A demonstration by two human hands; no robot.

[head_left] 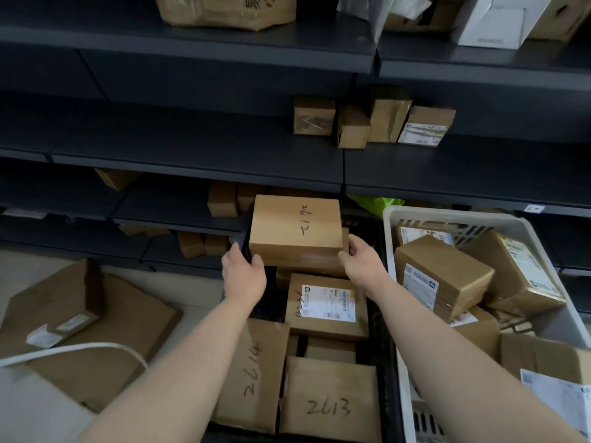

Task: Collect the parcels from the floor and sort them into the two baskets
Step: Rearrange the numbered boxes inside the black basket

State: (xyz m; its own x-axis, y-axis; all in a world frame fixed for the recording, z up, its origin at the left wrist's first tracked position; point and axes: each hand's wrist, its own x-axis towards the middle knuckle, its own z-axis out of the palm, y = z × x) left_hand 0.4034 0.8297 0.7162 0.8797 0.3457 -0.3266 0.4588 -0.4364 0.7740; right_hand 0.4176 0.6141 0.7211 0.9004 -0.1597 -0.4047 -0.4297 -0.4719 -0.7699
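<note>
Head view: parcel [295,230] between both hands

Dark shelving [192,167], white cable [80,348], green bag [371,203]

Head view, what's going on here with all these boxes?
A person grips a brown cardboard box by its near corners, left hand and right hand together, above the black basket, which already holds several parcels. The white basket beside it, on the right, is also loaded. To the left, flat parcels lie on the floor.
</note>
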